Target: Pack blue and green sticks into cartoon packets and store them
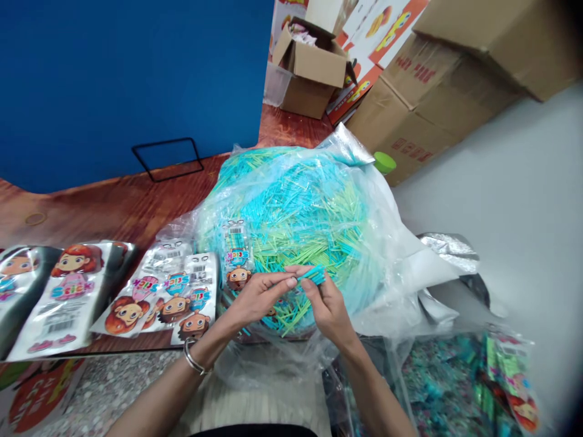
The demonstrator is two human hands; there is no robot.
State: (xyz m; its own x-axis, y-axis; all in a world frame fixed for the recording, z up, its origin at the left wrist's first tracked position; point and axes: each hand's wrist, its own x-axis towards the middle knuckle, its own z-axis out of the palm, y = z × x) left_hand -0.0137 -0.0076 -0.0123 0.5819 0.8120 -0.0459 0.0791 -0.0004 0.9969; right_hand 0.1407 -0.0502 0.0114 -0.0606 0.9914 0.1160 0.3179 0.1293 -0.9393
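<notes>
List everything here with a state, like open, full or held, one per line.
Blue sticks: bunched, held in right hand
Left hand: thumb and fingers close together, near the bunch's end
Clear bag: filled with loose sticks
Pouch at the bag's left side: apparently filled
Cardboard box: open, packets inside
Bracelet: worn

L hand [262,295]: bare, slim fingers
R hand [328,308]: bare, similar build
L forearm [159,388]: bare to btm edge
R forearm [380,391]: ditto
Bracelet [191,360]: nr L hand, silver-col., shiny, metal-look, narrow curved band
Clothing [255,431]: blk strip w/ curved top edge, btm ctr; rest cut off, type unclear
</notes>
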